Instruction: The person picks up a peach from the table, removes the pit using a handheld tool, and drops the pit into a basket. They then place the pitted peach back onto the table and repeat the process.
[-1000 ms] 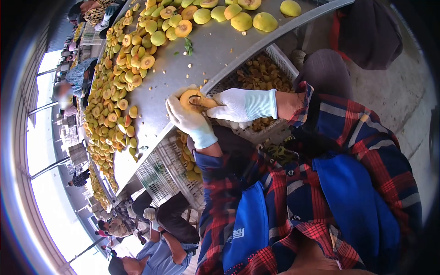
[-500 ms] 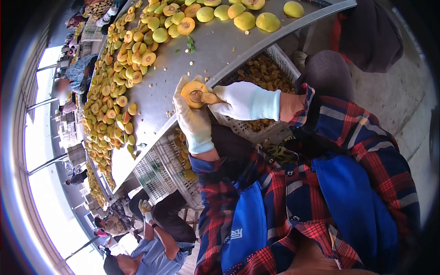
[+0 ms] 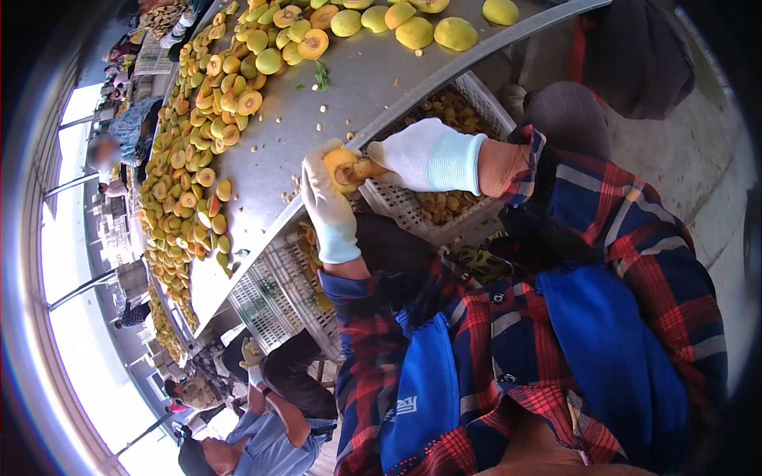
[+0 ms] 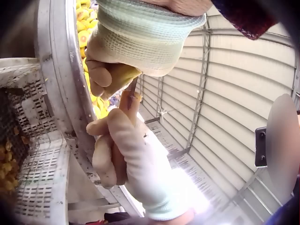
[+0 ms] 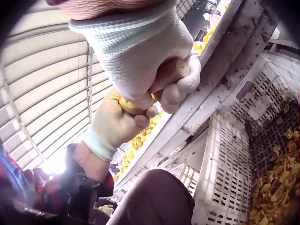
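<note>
Resting in the left hand [image 3: 325,197], apparently against its palm, halved fruit [image 3: 337,163].

Covered, cropped and blurred around the metal table [image 3: 357,91]

The table ran off the head view's top. By its near edge, the right hand [image 3: 429,155] hid most of the tool's handle [image 3: 367,169], and the left hand [image 3: 329,206] covered part of the fruit [image 3: 340,165]. Below it, a crate [image 5: 206,187] was cut off by the right wrist view's bottom. Beyond it, one head [image 3: 103,151] was blurred.
</note>
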Demonstrator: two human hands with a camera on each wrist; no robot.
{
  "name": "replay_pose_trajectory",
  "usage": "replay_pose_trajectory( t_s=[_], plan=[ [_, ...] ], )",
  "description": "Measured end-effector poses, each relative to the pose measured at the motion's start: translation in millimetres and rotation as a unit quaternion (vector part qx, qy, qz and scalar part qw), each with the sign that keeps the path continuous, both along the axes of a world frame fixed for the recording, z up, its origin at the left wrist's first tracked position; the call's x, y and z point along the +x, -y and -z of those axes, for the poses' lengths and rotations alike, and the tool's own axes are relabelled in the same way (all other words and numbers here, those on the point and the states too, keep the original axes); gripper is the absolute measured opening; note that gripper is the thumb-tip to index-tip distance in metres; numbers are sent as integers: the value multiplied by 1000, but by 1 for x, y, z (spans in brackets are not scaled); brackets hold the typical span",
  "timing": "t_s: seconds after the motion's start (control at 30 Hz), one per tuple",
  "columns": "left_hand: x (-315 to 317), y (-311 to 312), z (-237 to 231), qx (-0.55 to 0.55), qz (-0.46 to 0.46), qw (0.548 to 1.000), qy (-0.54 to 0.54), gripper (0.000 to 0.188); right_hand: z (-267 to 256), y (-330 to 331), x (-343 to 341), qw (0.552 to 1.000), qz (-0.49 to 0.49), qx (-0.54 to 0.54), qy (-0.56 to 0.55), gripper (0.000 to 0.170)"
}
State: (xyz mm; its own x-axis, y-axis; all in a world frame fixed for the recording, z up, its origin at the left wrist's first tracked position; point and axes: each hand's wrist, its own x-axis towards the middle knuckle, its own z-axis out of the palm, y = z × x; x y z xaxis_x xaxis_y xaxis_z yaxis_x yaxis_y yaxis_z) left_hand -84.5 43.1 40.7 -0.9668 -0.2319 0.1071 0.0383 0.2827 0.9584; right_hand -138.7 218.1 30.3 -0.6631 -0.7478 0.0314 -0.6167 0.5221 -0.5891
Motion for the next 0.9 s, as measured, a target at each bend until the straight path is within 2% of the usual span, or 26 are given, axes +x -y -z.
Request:
replay_pose_trajectory(
  t_s=[0.03,0.13,0.17,0.23,0.27,0.3,0.33,0.37,0.4,0.43,0.5,0.53,0.57,0.63,0.67,0.7,0.77,0.8,0.83,0.9],
  plan=[
    [-1,4,0,1,0,1000,1,62,0,-1,-2,1000,0,1,1,27],
    [-6,11,-15,-61,50,977,197,62,2,-4,-8,997,-49,62,-12,30],
    [-6,15,-15,-61,50,977,197,62,4,-3,-8,997,-48,63,-11,30],
    [-11,27,-17,15,105,949,298,66,5,-1,-10,990,-107,53,77,33],
    [-8,29,-21,16,117,957,265,78,6,2,-12,986,-114,16,121,35],
    [-6,26,-20,13,120,958,261,78,7,0,-15,987,-111,14,117,35],
    [-2,19,-13,81,62,978,183,82,-7,-4,-14,942,-71,-31,325,32],
    [3,14,-6,149,2,984,101,86,-17,-5,-11,852,-30,-76,517,30],
    [6,12,3,123,-3,991,49,86,-11,-1,-6,821,-21,-151,550,33],
    [7,-6,4,120,-63,991,-3,76,-12,1,-2,822,-22,-152,548,33],
    [7,-2,30,-79,-117,982,-125,66,-10,4,6,750,-47,-205,627,34],
    [2,-12,28,-66,-147,973,-168,59,-8,6,10,725,-51,-218,652,37],
    [2,-16,23,-65,-148,973,-167,59,-6,6,10,725,-51,-216,652,37],
    [0,-24,10,47,-168,972,-157,56,-6,4,9,754,-83,-173,628,38],
    [-1,-24,3,99,-173,972,-128,54,-10,3,6,806,-98,-138,567,39],
    [2,-16,3,98,-177,971,-126,54,-10,3,8,805,-100,-136,569,39],
    [4,-5,4,225,-45,973,-28,57,-10,4,10,873,-65,-138,463,38],
    [1,-8,10,291,-85,953,-26,59,-10,3,6,853,-88,-112,501,39],
    [2,-10,12,290,-86,953,-25,59,-8,3,8,853,-89,-112,502,39],
    [2,-12,15,233,-147,961,-28,61,-2,3,11,747,-127,-156,634,39]
  ],
)
